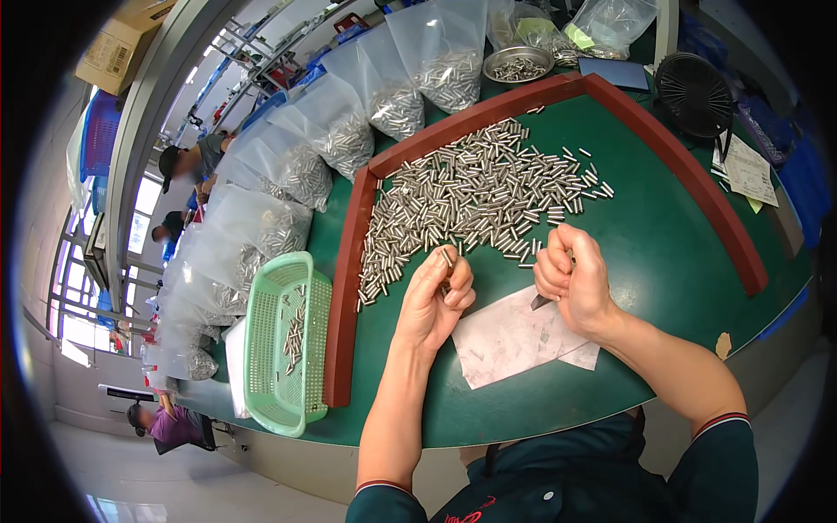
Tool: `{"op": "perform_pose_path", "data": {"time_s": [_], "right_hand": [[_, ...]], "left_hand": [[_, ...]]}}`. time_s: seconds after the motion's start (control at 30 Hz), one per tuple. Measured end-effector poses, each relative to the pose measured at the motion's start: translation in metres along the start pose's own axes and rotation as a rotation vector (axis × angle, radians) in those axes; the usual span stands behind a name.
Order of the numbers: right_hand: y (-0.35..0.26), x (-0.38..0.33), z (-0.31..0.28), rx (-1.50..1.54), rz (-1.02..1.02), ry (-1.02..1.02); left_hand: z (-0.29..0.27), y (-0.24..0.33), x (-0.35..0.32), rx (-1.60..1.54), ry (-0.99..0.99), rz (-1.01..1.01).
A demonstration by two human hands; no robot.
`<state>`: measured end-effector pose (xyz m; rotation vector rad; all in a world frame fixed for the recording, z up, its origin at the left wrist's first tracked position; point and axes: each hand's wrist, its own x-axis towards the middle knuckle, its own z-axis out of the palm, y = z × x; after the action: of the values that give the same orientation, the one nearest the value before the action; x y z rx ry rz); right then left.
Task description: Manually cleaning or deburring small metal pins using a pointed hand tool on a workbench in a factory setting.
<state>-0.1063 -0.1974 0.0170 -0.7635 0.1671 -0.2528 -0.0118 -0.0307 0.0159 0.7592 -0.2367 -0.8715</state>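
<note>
A wide heap of small silvery metal pins point(471, 187) lies on the green tabletop in front of me. At the near edge of the heap, my left hand point(433, 296) is closed, pinching one metal pin point(448, 256) upright between thumb and fingers. To its right my right hand point(574, 277) is curled into a fist. A dark, flat tip point(540, 302) sticks out below that fist; the rest of what it grips is hidden. Under and between my hands lies a smudged white paper sheet point(501, 342).
Dark red wooden rails point(347, 288) border the heap. On the left stands a green plastic basket point(261, 349) with some pins inside. Clear bags of pins point(349, 139) line the far left side. A steel bowl point(518, 65) and a black fan point(695, 94) stand at the back.
</note>
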Motion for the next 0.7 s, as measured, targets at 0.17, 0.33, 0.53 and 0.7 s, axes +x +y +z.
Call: {"op": "perform_pose_path", "data": {"time_s": [0.17,0.33,0.53,0.7], "right_hand": [[-0.0004,0.0007,0.0003,-0.002,0.014,0.008],[-0.0004,0.0010,0.0013,-0.004,0.012,0.014],[-0.0001,-0.0001,0.0016,0.014,0.019,0.021],[0.0007,0.0004,0.0004,0.006,0.028,0.015]], "left_hand": [[-0.0018,-0.0037,-0.0006,0.121,0.029,-0.012],[-0.0033,-0.0059,-0.0005,0.169,0.077,-0.042],[-0.0017,-0.0062,-0.0010,0.134,0.114,-0.076],[-0.0016,-0.0052,-0.0015,0.108,0.121,-0.087]]}}
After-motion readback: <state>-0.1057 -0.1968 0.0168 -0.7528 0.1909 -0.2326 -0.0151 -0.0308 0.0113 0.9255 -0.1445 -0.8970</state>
